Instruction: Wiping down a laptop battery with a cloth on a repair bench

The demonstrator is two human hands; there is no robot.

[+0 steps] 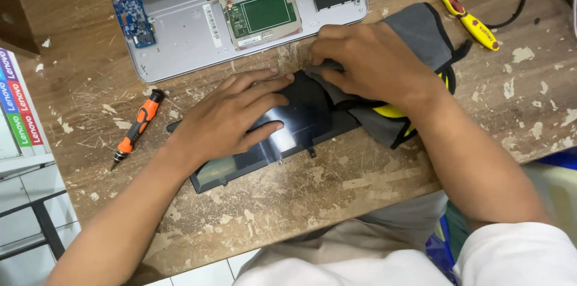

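At the far left edge of the frame, one white box (18,112) with coloured stripes lies beside the worn wooden table (336,190). One orange-and-black screwdriver (137,128) lies at centre left, just beside the left wrist and apart from the other tools. The left hand (231,115) rests flat, fingers spread, on one flat black battery pack (282,133) at frame centre; the palm presses on it and grasps nothing. The pack lies diagonally, its lower left end showing past the wrist and its right end covered by one grey cloth (415,30) with black edging. The right hand (366,60) presses down on that cloth, fingers curled over a fold of it at the pack's upper edge. One opened silver laptop base (180,33), circuit boards exposed, lies at upper centre, near the fingertips of both hands. One yellow-and-red screwdriver (463,15) lies at upper right, beside one loop of black cable (511,9). Counted: two screwdrivers, one pack, one cloth.
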